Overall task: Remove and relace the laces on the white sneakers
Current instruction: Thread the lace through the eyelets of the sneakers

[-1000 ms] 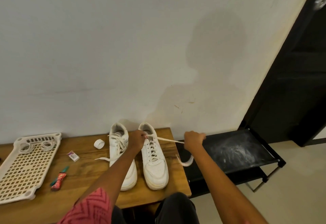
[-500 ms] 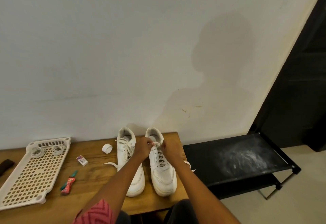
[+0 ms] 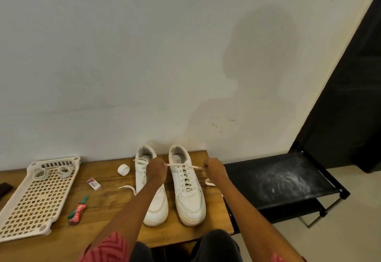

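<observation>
Both hands have drawn apart since half a second ago — left hand and right hand each pinch one end of the lace, taut across the right sneaker on the wooden table, beside the left sneaker.
</observation>
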Demonstrator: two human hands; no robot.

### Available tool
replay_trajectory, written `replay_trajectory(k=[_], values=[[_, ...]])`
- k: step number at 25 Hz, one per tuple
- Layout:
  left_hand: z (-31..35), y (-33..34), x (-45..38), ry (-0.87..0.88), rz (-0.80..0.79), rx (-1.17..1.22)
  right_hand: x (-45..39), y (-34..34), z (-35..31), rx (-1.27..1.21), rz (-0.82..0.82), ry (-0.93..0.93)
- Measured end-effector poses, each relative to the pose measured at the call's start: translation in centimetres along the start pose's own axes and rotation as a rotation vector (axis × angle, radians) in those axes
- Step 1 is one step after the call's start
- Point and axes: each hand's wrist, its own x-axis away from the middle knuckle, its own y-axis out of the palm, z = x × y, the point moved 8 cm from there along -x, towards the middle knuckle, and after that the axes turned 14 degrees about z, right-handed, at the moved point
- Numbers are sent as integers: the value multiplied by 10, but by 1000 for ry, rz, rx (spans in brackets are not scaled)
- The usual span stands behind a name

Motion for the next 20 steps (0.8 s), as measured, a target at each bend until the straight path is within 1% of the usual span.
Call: replay_trajectory(k=[2,4,6,7,8,9,10,11,12,13,14,16,17,18,20], values=[[-2,5,2,-8,-28,49,4,4,2,-172,-77,37],[2,8,4,-2,-60,179,12,7,-1,-416,-243,85],[9,12,6,-25,-98,301,18,3,-9,-594,-352,129],[12,16,8,-59,-126,360,19,1,-12,-692,-355,176],[15,21,10,-107,-148,413,17,-2,-14,-801,-321,232],[14,23,12,-174,-146,454,14,-4,-11,-864,-247,278],[9,24,12,-265,-113,484,11,-7,-5,-870,-154,312],[-1,22,11,-356,-62,483,8,-6,5,-789,-73,328],[-10,20,11,-427,-23,462,8,-3,14,-685,-32,332],[-19,20,13,-478,-11,450,10,4,21,-609,-43,335],[-22,23,16,-507,-33,456,15,12,24,-581,-106,332],[-21,28,17,-530,-106,563,27,24,18,-613,-350,321],[-18,28,18,-546,-149,653,33,24,12,-662,-472,316],[-13,28,16,-543,-184,738,35,20,6,-738,-554,304],[-4,28,12,-486,-231,823,30,8,-6,-931,-591,288]])
